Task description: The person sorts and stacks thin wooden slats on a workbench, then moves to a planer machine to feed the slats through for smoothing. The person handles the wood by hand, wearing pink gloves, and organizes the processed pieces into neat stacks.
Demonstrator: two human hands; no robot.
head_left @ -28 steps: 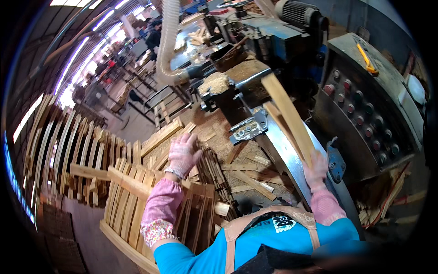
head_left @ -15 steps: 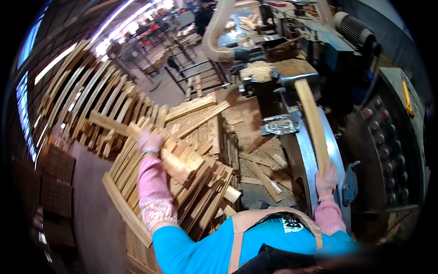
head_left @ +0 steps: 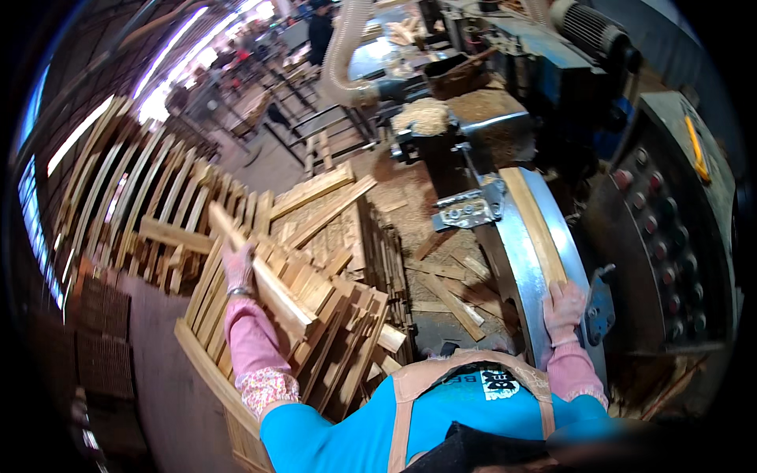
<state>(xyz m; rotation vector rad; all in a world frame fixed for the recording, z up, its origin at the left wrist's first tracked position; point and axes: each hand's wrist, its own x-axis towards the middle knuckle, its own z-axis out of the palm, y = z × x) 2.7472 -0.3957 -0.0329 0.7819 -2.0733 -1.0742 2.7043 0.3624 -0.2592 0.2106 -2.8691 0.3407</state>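
Observation:
My left hand (head_left: 238, 270), gloved, is closed round a wooden strip (head_left: 272, 288) that slants across the top of a wood pile. More pale strips (head_left: 314, 293) lie stacked loosely beneath and beside it. On the right, my right hand (head_left: 564, 312) grips the near end of another wooden strip (head_left: 530, 222). This one is slightly curved and lies lengthwise along the shiny metal bed (head_left: 569, 229) of a woodworking machine. A metal bracket (head_left: 471, 210) stands at the bed's left side, near the strip's far part.
Sawdust heaps (head_left: 422, 117) top the machine beyond the bed. A ribbed hose (head_left: 341, 59) hangs at the back. A control panel (head_left: 658, 229) with several buttons stands at right. Offcuts (head_left: 451, 301) litter the floor between pile and machine. Stacked curved slats (head_left: 118, 189) fill the far left.
The right-hand strip now lies lower and flatter on the metal bed. My left hand has turned a strip on the pile, now slanting toward me. The whole view has shifted slightly.

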